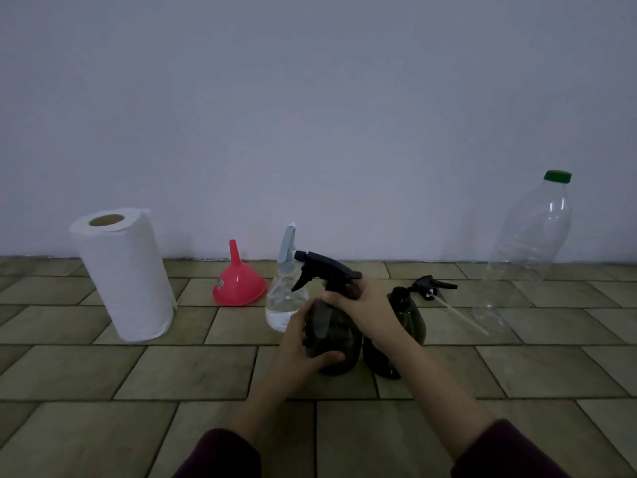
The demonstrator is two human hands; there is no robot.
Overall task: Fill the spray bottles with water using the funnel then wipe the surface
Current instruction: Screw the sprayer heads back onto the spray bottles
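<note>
Here, a dark spray bottle (332,339) stands on the tiled floor (103,374). The left hand (303,343) wraps round its belly, and the right hand (358,301) grips its neck under the black sprayer top (324,267), hiding the cap. Another dark bottle (408,317) is partly hidden behind the right arm. A pink funnel (239,282) sits upside down nearby.

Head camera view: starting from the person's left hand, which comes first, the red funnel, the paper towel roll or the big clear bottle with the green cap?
From the left hand:
1. Red funnel, just behind it, slightly to its left.
2. Paper towel roll, farther left.
3. Clear bottle with the green cap, far off to the right, by the wall.
</note>
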